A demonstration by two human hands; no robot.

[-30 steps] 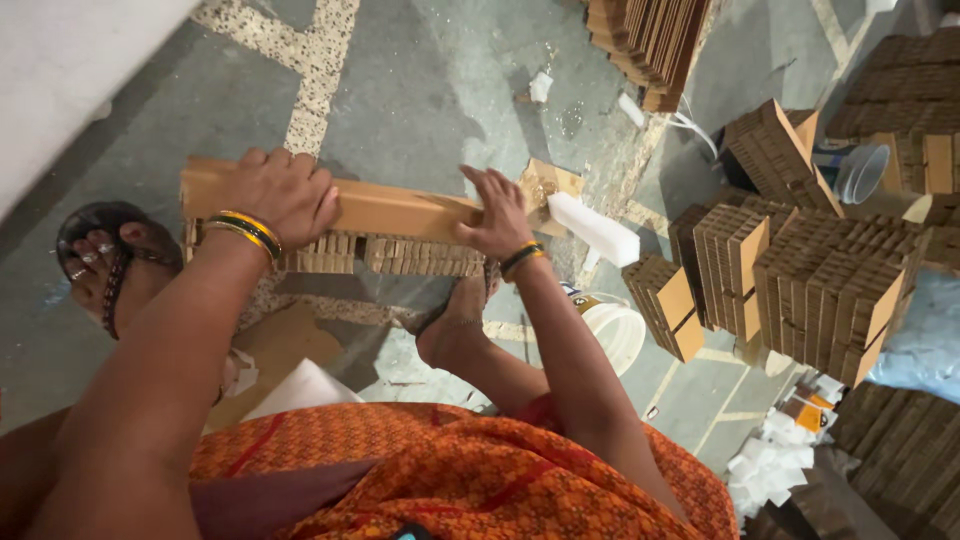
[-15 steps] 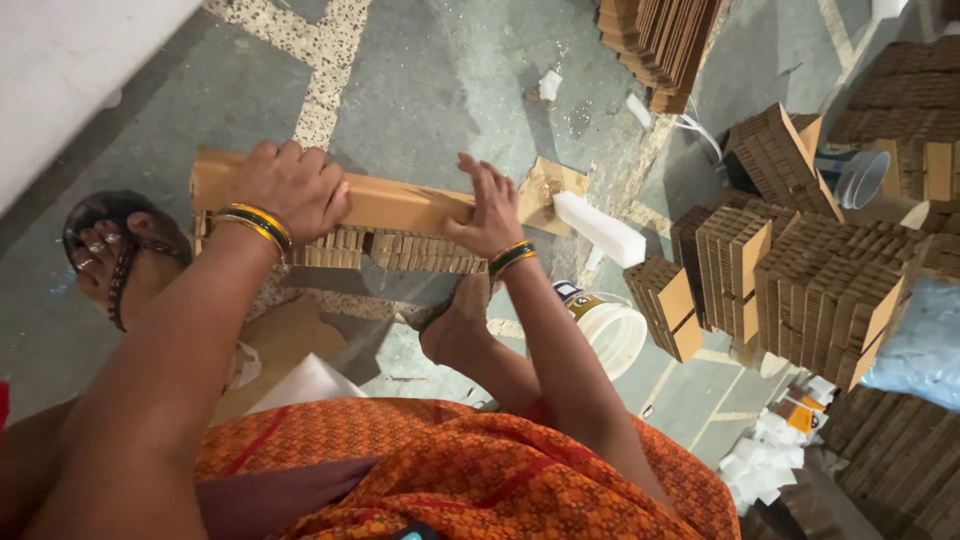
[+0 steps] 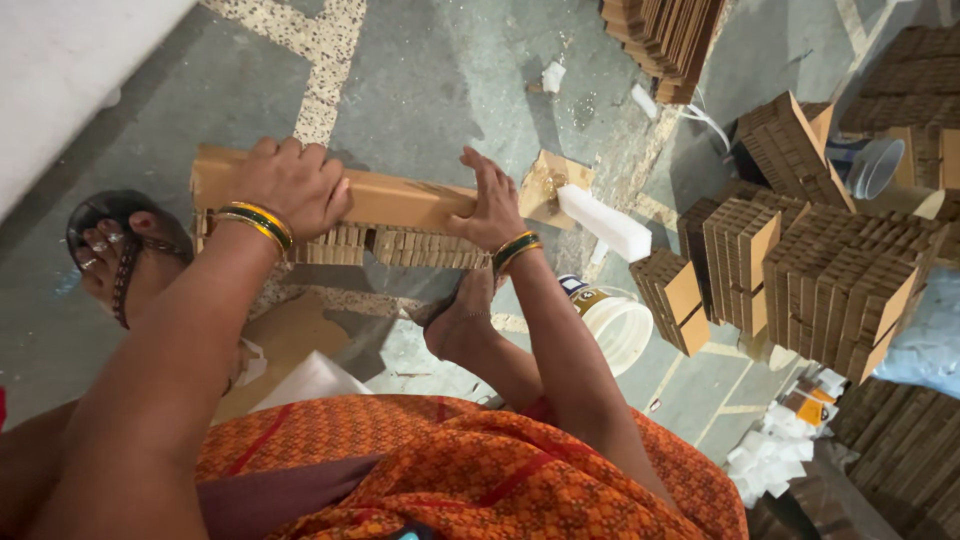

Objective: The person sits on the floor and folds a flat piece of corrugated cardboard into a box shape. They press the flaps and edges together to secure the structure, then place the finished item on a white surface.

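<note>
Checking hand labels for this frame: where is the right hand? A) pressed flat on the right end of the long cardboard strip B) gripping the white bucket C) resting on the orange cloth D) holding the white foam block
A: the right hand lies open with fingers spread on the right end of the long cardboard strip, while the left hand grips its left end; the white bucket and white foam block are untouched.

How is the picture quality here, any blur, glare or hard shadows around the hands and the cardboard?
Head view: even, soft light, no glare; left hand, right hand and cardboard strip sharp; faint shadow on the floor beyond it; wide-lens bending at edges.
</note>
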